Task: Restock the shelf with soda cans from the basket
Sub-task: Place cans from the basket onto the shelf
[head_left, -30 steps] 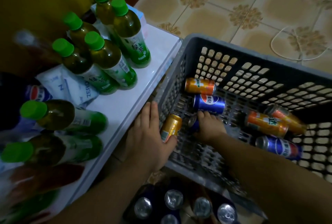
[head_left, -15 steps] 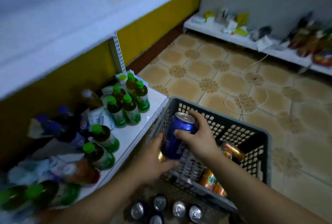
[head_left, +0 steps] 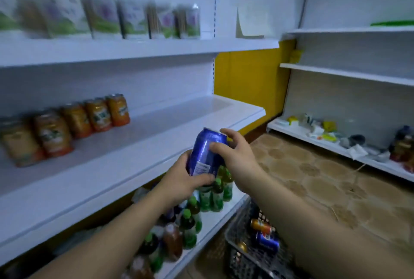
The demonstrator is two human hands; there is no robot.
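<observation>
Gleaming blue soda can, slightly tilted.

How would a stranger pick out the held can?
Find the middle shelf with orange cans. Before its front edge, the left hand and right hand hold the blue can. Unlike the blue one in the basket, it is aloft and tilted.

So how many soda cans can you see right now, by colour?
Orange: 6 (five orange shelf cans, one orange basket can)
Blue: 2 (held blue can, gripped by left hand and right hand; blue basket can)
Gold: 1 (gold can, partly seen in the basket)
Total: 9 in view; an arm hides part of the basket.
</observation>
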